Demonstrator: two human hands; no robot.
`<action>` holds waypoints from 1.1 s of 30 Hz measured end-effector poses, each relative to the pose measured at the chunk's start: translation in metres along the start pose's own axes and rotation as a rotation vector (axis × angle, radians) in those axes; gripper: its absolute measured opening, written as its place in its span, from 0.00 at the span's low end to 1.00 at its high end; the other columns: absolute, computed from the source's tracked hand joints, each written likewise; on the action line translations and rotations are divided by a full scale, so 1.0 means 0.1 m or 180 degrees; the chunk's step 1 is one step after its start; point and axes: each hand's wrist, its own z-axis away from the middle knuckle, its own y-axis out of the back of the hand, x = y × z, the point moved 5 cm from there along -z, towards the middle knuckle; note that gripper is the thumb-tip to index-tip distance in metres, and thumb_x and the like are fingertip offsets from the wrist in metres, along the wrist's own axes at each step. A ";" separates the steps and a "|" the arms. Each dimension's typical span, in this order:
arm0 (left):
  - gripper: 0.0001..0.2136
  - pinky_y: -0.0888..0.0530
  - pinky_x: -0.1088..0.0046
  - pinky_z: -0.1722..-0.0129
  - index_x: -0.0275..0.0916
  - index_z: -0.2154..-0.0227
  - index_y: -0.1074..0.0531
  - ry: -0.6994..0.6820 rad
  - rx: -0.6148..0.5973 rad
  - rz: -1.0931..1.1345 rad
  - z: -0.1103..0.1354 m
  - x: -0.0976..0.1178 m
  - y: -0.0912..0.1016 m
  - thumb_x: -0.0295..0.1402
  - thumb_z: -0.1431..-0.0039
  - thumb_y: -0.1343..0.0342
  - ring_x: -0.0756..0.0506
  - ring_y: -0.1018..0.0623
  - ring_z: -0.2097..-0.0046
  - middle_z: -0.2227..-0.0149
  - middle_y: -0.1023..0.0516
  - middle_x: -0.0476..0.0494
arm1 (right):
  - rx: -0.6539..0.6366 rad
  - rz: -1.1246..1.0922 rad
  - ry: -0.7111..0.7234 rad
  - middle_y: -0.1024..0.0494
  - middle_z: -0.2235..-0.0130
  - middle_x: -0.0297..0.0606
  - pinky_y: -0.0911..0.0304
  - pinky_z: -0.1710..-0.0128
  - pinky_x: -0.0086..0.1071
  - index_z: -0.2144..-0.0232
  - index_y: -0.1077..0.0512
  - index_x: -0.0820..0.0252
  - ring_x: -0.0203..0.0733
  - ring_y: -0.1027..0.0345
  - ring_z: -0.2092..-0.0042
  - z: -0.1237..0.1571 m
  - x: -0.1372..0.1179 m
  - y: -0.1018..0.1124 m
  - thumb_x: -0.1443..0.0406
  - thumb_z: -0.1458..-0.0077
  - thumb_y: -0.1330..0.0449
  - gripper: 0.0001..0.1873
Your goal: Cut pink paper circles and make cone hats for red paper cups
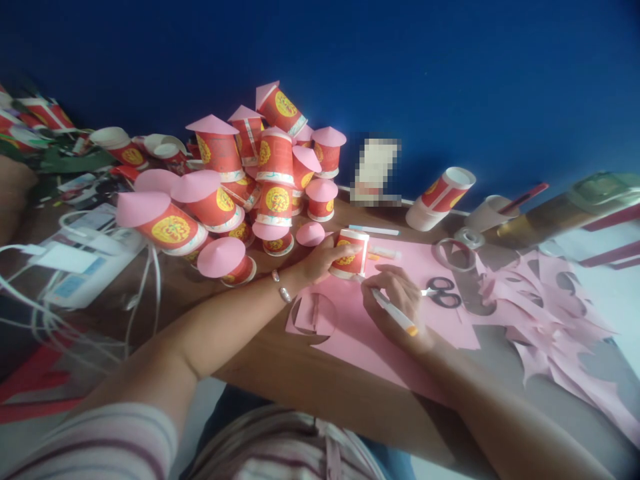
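Note:
My left hand [323, 262] grips a red paper cup [353, 261] with a white rim and a yellow emblem. In my right hand [400, 295] is a white pen [400, 315] with an orange end; its tip points toward the cup's lower edge, and I cannot tell if they touch. Beneath both hands lies pink paper [370, 347] with a cut circle [315, 315] at its left. Black-handled scissors [443, 293] rest just right of my right hand. Left of the cup stands a pile of red cups [275, 203] topped with pink paper cones.
Pink paper scraps [545, 313] spread over the right side. A tape roll [454, 255] and stacked cups [443, 197] are behind them. On the left lie a white power strip [85, 257] and tangled white cables [40, 313]. A blue wall [400, 80] closes off the back.

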 end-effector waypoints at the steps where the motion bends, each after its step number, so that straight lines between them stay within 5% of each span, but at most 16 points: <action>1: 0.15 0.27 0.74 0.66 0.37 0.64 0.30 -0.0006 -0.0005 -0.0002 0.00 0.00 0.00 0.40 0.47 0.34 0.51 0.26 0.68 0.69 0.26 0.49 | 0.0003 0.0000 0.0003 0.25 0.74 0.27 0.24 0.60 0.39 0.67 0.32 0.52 0.40 0.24 0.70 0.00 0.00 0.00 0.76 0.44 0.41 0.12; 20: 0.14 0.28 0.72 0.65 0.37 0.64 0.29 -0.0072 -0.0073 -0.0020 -0.02 -0.05 0.03 0.39 0.45 0.33 0.50 0.26 0.67 0.68 0.27 0.49 | -0.0013 -0.0190 0.0076 0.24 0.74 0.27 0.23 0.59 0.40 0.66 0.33 0.53 0.38 0.26 0.72 -0.04 -0.04 0.02 0.76 0.43 0.40 0.12; 33: 0.18 0.26 0.69 0.62 0.36 0.56 0.26 -0.0126 -0.0118 0.0065 -0.01 0.00 0.00 0.40 0.45 0.34 0.45 0.22 0.62 0.63 0.21 0.43 | -0.0149 -0.0669 0.0142 0.24 0.72 0.31 0.21 0.56 0.43 0.64 0.32 0.54 0.42 0.22 0.65 -0.06 -0.10 0.07 0.74 0.41 0.39 0.09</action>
